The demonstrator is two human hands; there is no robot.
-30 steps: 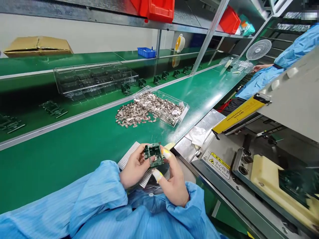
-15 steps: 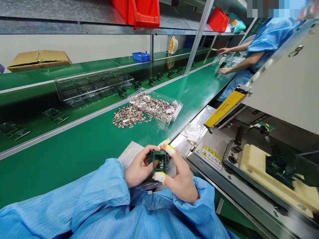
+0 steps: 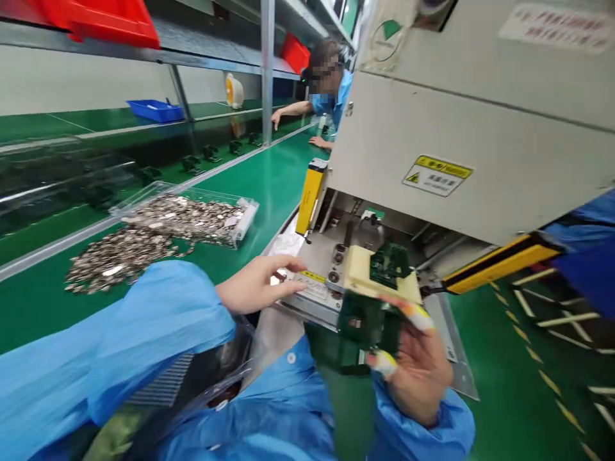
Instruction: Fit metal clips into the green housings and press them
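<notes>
In my right hand (image 3: 416, 358) is a dark green plastic frame part (image 3: 368, 330), blurred by motion and gripped between the taped thumb and fingers. It hangs in front of the machine's cream-coloured fixture block (image 3: 355, 266). A second dark green part (image 3: 389, 264) sits on that block. My left hand (image 3: 264, 282) holds nothing; its thumb and fingers are apart near the metal front edge of the machine bed. A clear plastic tray (image 3: 247, 221) full of small silvery metal pieces stands on the green bench, with a loose pile of the pieces (image 3: 120, 259) beside it.
The large grey machine (image 3: 418, 141) has yellow bars (image 3: 311, 198) at both sides of its opening. Several green parts (image 3: 192, 164) stand in a row along the belt. A co-worker in blue (image 3: 343, 89) reaches over the bench. A blue tray (image 3: 156, 110) lies at the back.
My view has swung right to the machine. The green part, held in both hands before, is now in my right hand alone and moved right. My left hand has let go.
</notes>
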